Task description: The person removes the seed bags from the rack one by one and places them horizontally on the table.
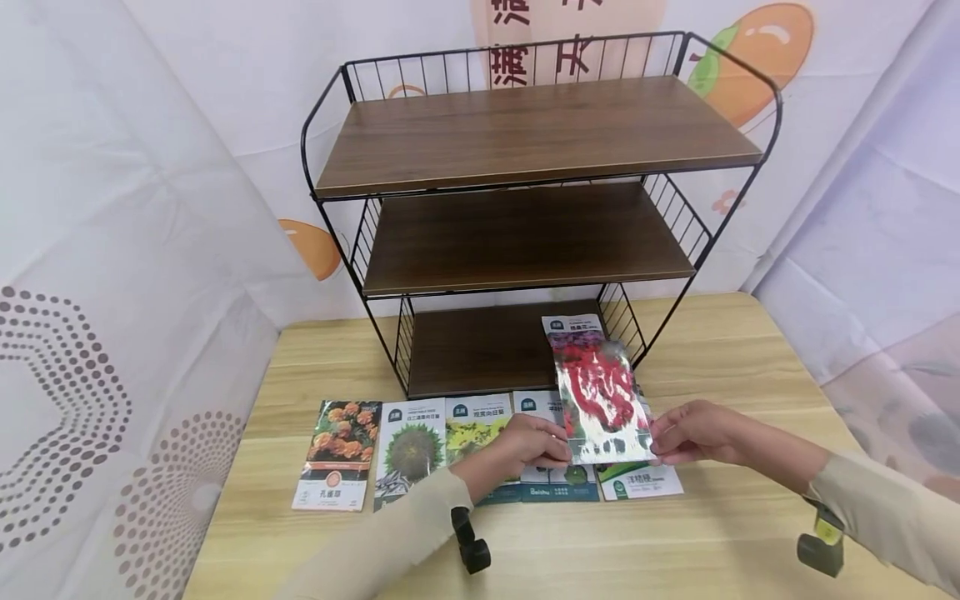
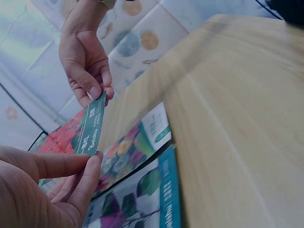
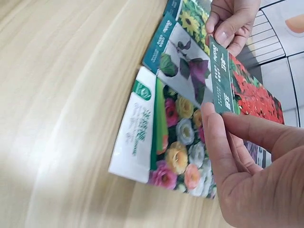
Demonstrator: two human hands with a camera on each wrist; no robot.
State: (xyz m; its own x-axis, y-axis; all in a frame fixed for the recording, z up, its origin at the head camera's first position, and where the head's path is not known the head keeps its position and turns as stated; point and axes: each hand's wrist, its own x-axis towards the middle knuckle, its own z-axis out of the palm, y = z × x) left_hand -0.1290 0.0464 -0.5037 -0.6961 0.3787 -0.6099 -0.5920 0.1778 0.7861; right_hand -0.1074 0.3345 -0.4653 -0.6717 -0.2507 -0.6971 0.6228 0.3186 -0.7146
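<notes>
A glossy seed packet with red flowers (image 1: 600, 392) is held tilted by both hands, over the front right of the bottom shelf. My left hand (image 1: 528, 443) pinches its lower left corner between thumb and fingers; my right hand (image 1: 693, 432) pinches the lower right corner. The green band (image 3: 220, 78) along its near edge shows in the right wrist view. Below it on the table lie a packet with multicoloured blooms (image 3: 180, 142) and one with a purple flower and teal band (image 3: 187, 71). Another packet with purple flowers (image 1: 572, 323) lies on the bottom shelf, partly hidden behind the held one.
A three-tier shelf with brown boards (image 1: 540, 125) and a black wire frame stands at the back of the wooden table (image 1: 480, 550). Left in the packet row are an orange-flower packet (image 1: 341, 446), a green sunflower packet (image 1: 414, 450) and a yellow-flower packet (image 1: 474, 433).
</notes>
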